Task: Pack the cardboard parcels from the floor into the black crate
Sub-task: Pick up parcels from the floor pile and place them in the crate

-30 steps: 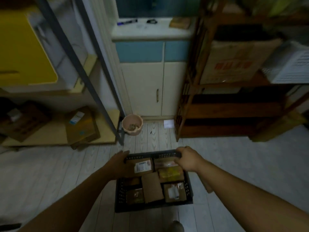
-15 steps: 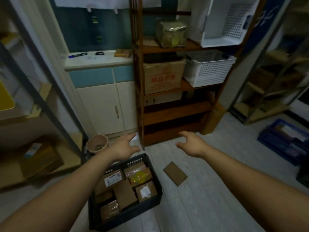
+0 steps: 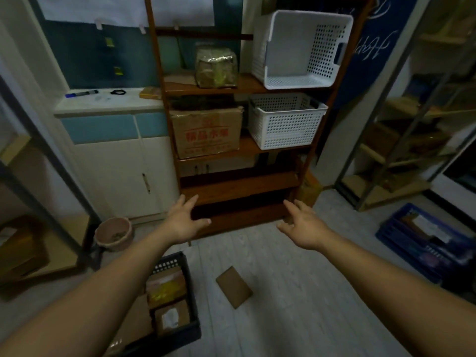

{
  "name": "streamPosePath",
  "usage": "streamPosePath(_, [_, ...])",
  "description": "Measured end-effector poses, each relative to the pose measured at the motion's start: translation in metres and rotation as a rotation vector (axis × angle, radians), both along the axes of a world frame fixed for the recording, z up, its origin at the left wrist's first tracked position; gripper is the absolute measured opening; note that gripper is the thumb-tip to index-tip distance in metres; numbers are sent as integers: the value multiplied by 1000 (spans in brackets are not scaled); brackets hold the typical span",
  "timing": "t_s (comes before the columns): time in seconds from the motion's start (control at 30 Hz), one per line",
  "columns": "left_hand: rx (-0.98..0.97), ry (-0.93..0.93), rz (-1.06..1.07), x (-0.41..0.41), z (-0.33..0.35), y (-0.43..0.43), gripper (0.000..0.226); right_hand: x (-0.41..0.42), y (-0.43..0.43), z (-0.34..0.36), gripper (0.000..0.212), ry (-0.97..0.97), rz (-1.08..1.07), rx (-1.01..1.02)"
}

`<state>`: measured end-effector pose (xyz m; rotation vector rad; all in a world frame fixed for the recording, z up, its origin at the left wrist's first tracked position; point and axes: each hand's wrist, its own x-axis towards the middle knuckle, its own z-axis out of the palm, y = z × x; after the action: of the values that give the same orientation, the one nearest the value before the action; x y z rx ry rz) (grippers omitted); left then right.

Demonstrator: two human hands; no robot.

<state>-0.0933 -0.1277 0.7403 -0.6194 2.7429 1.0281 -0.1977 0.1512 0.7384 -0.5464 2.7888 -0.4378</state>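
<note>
Both hands are stretched forward with fingers spread, holding nothing: the left hand (image 3: 184,222) and the right hand (image 3: 304,225). Below the left forearm sits the black crate (image 3: 192,328) with parcels inside. One flat cardboard parcel (image 3: 234,286) lies on the floor (image 3: 296,292) between the forearms.

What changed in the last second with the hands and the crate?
Both hands let go of the black crate and rose: the left hand and right hand now hang open before the wooden shelf. The crate stays on the floor; the flat cardboard parcel still lies beside it.
</note>
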Motion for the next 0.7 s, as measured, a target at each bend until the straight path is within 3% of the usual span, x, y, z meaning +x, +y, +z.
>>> streamPosePath(0.2, [-49,-61,44,-37,-31,27,83,-72,20,-30,74,-29,50,37])
streamPosePath(0.53, [135,-206,192,-136,-150,-3,82,-170,4,-140,76,-249,103,108])
streamPosePath(0.7, [221,-283,291,-147,-217,2,79,-219,-17,-200,74,-383,152,138])
